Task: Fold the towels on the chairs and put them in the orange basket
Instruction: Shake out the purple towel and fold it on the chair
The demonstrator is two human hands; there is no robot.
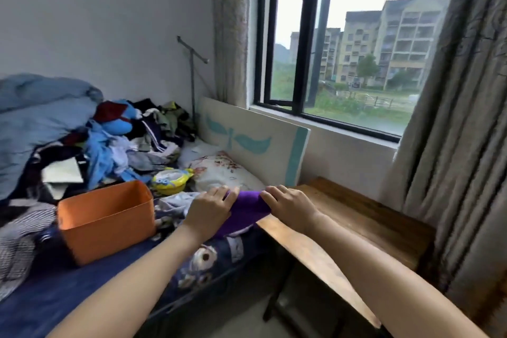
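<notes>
Towel (247,208), purple, lies at the bed's (55,296) edge beside the table (356,217). The left hand (211,207) and right hand (288,204) grip its opposite ends. The basket (109,223) sits on the bed nearby.

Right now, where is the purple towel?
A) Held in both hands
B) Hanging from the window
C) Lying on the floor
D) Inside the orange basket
A: the left hand and the right hand both hold the towel, which is beside the basket, not in it.
</notes>
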